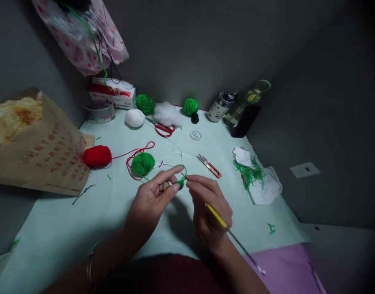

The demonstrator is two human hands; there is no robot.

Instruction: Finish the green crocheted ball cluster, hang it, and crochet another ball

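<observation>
My left hand pinches a small piece of green crochet work between thumb and fingers, its index finger stretched out with green yarn around it. In my right hand is a crochet hook with a yellow grip; its tip meets the green yarn at the small piece. The hook's metal shaft points down to the right. Just behind my left hand lies a green yarn ball, from which a strand runs to that hand. Red yarn loops lie around this ball.
A red yarn ball sits beside a paper bag at left. Orange snips lie beyond my right hand, red scissors farther back. Green scraps are at right; a cup and bottle stand behind.
</observation>
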